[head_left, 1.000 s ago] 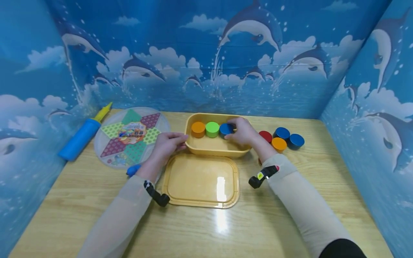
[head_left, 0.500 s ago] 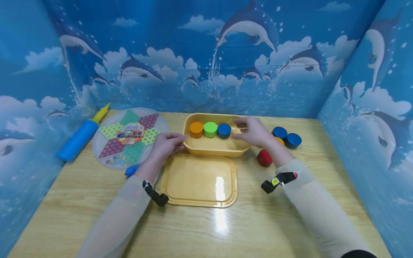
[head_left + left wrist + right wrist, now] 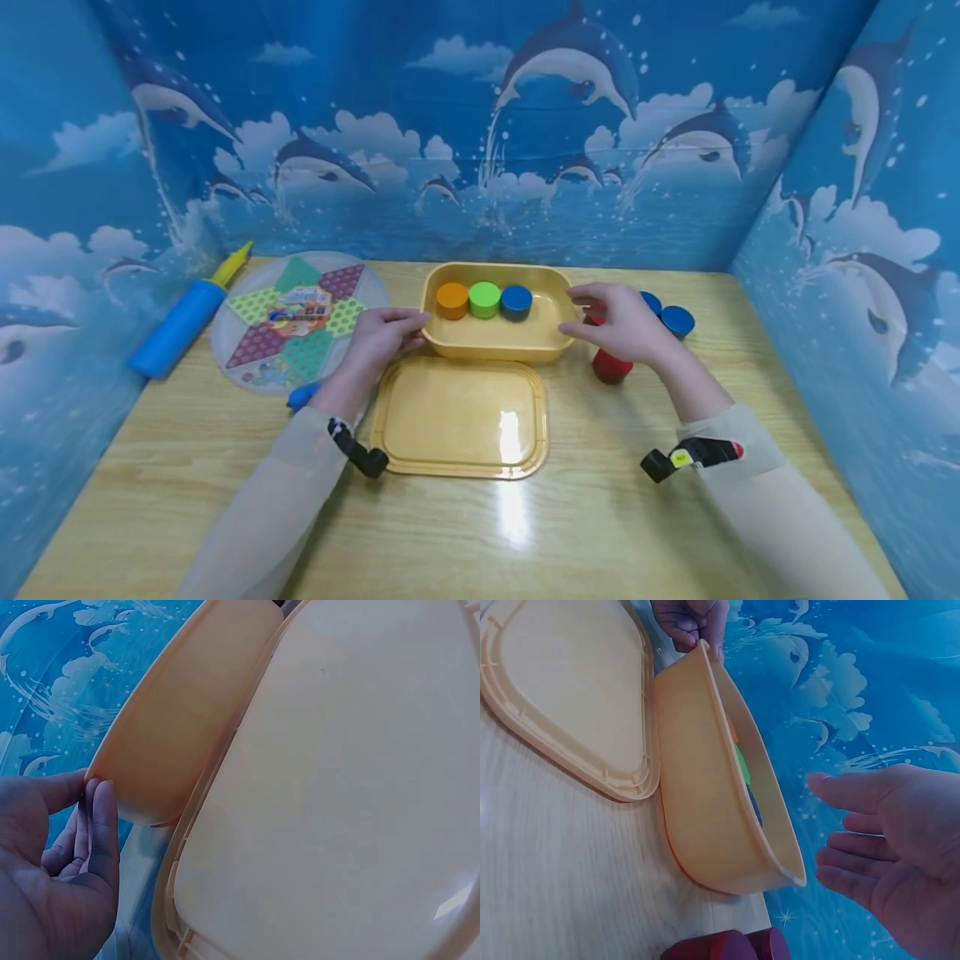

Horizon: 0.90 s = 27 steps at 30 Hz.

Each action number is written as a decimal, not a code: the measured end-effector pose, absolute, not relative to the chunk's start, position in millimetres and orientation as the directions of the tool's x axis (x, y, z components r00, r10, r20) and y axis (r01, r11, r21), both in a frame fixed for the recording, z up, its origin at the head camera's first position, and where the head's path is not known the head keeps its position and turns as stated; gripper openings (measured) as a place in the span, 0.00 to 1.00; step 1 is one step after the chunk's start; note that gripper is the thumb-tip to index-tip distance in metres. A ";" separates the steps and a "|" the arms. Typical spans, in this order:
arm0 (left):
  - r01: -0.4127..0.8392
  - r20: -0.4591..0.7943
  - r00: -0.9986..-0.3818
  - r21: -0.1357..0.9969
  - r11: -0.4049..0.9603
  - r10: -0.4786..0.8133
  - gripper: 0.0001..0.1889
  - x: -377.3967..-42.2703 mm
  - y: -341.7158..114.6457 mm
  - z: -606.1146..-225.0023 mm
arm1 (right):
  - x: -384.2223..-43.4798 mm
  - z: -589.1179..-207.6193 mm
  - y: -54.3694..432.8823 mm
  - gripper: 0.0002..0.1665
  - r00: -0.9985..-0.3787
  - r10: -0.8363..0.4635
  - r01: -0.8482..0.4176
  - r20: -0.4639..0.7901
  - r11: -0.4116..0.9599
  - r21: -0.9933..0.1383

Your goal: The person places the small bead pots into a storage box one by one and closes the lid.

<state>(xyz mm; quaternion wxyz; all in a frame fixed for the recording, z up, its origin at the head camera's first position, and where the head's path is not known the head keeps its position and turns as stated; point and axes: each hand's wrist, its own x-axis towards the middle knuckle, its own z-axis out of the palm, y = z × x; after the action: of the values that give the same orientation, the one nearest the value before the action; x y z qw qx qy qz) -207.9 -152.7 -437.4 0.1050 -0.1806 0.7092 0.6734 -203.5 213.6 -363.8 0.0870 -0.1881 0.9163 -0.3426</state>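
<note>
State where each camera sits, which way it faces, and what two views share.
Head: worn on the head, facing forward and down at the yellow tub; left hand, right hand and sleeves show.
Left wrist: worn on the left wrist, facing the left hand pinching the tub's rim beside the yellow lid; only that hand shows.
Right wrist: worn on the right wrist, facing the tub's end; right hand and part of the left show.
Shared: both wrist views show tub, lid and left hand.
</note>
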 end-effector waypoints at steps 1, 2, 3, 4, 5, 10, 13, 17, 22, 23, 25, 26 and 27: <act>-0.396 -0.391 -0.913 0.918 0.026 -0.114 0.18 -208.2 -152.7 -437.4 | -200.5 -364.2 216.4 0.36 -0.919 -0.393 -0.286 -0.021 0.703 -0.652; -0.395 -0.390 -0.914 0.918 0.022 -0.113 0.18 -208.4 -152.7 -437.4 | -197.5 -365.0 219.3 0.36 -0.926 -0.378 -0.281 -0.014 0.711 -0.645; -0.394 -0.390 -0.914 0.919 0.016 -0.112 0.18 -208.7 -152.7 -437.3 | -194.3 -365.5 222.1 0.36 -0.931 -0.364 -0.271 -0.012 0.714 -0.646; -0.392 -0.388 -0.915 0.920 0.014 -0.110 0.18 -208.7 -152.5 -437.0 | -191.2 -366.3 225.3 0.36 -0.937 -0.349 -0.260 -0.009 0.718 -0.646; -0.391 -0.387 -0.916 0.920 0.012 -0.109 0.18 -208.8 -152.4 -436.8 | -188.5 -367.5 228.4 0.36 -0.941 -0.337 -0.251 -0.008 0.717 -0.650; -0.395 -0.391 -0.914 0.919 0.008 -0.110 0.18 -208.2 -151.9 -435.6 | -177.9 -374.2 246.2 0.36 -0.956 -0.294 -0.221 0.013 0.690 -0.689; -0.396 -0.393 -0.913 0.918 0.007 -0.111 0.18 -207.7 -152.3 -435.3 | -176.0 -377.9 259.5 0.36 -0.960 -0.278 -0.223 0.037 0.678 -0.701; -0.394 -0.391 -0.914 0.919 0.005 -0.111 0.18 -207.2 -152.6 -435.2 | -176.4 -381.7 278.8 0.37 -0.966 -0.254 -0.210 0.043 0.680 -0.702; -0.398 -0.395 -0.911 0.917 0.006 -0.117 0.18 -207.3 -152.0 -435.7 | -180.1 -385.5 303.9 0.39 -0.973 -0.228 -0.186 0.033 0.692 -0.698; -0.400 -0.397 -0.910 0.916 0.004 -0.119 0.19 -207.4 -151.7 -435.6 | -180.8 -385.5 308.9 0.39 -0.974 -0.224 -0.182 0.031 0.692 -0.699; -0.403 -0.399 -0.909 0.915 0.006 -0.120 0.19 -207.6 -151.3 -435.4 | -182.4 -385.5 318.9 0.39 -0.976 -0.215 -0.170 0.023 0.695 -0.699; -0.405 -0.401 -0.908 0.914 0.007 -0.122 0.19 -207.6 -151.1 -435.3 | -183.2 -385.5 323.8 0.39 -0.977 -0.211 -0.163 0.017 0.698 -0.698; -0.406 -0.402 -0.907 0.914 0.008 -0.123 0.19 -207.6 -150.9 -435.0 | -184.3 -385.5 328.6 0.40 -0.978 -0.207 -0.155 0.010 0.700 -0.697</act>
<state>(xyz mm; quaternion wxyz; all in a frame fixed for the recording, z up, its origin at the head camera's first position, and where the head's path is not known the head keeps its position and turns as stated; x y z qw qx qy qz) -207.6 -150.9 -435.0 0.1040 -0.1884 0.7023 0.6785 -184.3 328.6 -385.5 0.0345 -0.0981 0.9213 -0.3746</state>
